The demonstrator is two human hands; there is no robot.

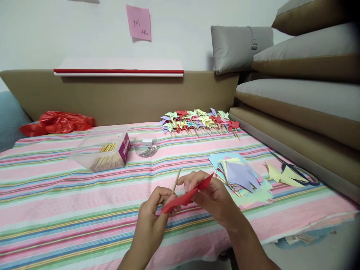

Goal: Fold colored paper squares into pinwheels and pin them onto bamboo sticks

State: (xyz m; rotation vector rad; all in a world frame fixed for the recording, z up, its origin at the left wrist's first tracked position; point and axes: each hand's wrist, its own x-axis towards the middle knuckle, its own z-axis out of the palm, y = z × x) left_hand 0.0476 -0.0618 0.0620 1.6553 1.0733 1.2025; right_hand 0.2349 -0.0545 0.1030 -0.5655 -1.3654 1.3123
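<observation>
- Red paper (179, 201), head view: between both hands, above striped cloth (92, 202).
- Left hand (154, 212): pinching paper's left end plus wooden stick (176, 181), stick tilted up.
- Right hand (215, 197): pinching paper's right part.
- Paper stack (242, 175) right of hands; pinwheels (198, 122) at back.

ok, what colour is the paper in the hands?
The paper is red; it shows best in the head view, the only one here.
</observation>
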